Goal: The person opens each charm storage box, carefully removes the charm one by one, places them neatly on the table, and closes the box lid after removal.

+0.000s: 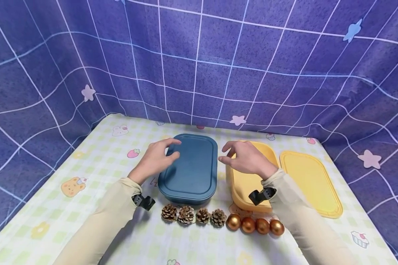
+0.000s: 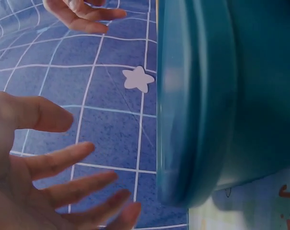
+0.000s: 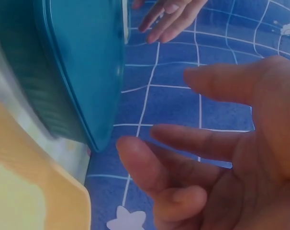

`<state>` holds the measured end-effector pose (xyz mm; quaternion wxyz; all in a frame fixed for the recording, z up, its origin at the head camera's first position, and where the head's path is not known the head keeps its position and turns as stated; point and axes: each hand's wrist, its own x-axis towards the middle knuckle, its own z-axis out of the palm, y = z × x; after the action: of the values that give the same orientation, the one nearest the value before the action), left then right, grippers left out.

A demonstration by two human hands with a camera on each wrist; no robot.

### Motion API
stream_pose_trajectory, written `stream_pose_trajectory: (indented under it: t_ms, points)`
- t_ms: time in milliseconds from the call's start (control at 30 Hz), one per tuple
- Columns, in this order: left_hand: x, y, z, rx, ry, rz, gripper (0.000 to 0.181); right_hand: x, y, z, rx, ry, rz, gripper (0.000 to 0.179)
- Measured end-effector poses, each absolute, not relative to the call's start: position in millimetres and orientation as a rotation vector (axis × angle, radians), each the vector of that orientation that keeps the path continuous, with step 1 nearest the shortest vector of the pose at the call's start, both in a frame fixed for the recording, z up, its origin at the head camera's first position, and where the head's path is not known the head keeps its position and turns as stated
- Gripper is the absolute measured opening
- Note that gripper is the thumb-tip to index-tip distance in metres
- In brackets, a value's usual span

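Note:
A blue food container with its lid on sits mid-table. Over its left edge hovers my left hand, thumb and fingers spread apart with nothing between them; the left wrist view shows the same hand beside the container's side wall. My right hand hangs above the left side of a lidless yellow container, its fingers loosely bent and holding nothing. In the right wrist view this hand is apart from the blue lid.
Several pine cones line up in front of the blue container. Several shiny copper-coloured balls continue that row rightward. A yellow lid lies flat at the right. Behind the table hangs a blue gridded cloth.

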<state>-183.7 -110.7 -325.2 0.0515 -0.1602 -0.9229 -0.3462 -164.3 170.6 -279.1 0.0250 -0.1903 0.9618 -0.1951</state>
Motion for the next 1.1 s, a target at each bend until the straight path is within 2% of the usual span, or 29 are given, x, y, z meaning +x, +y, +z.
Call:
stream_pose_trajectory:
  t_ms: [467,633,900,1100]
  points:
    - [-174,-69,-319,-0.725,-2.445,-1.530,0.041,-157,217,-264,-0.504,3.214,-0.772,0.015]
    - [-158,-30,-312,-0.813,-2.423,-1.672,0.044,-152,248,-260,-0.465,3.253,-0.741,0.019]
    - [-131,44,-322,-1.078,-2.474,-1.760,0.038,-152,301,-259,-0.388,3.287,-0.528,0.022]
    - [-122,82,-318,-1.193,-2.568,-1.806,0.038,-155,342,-265,-0.257,3.265,-0.486,0.025]
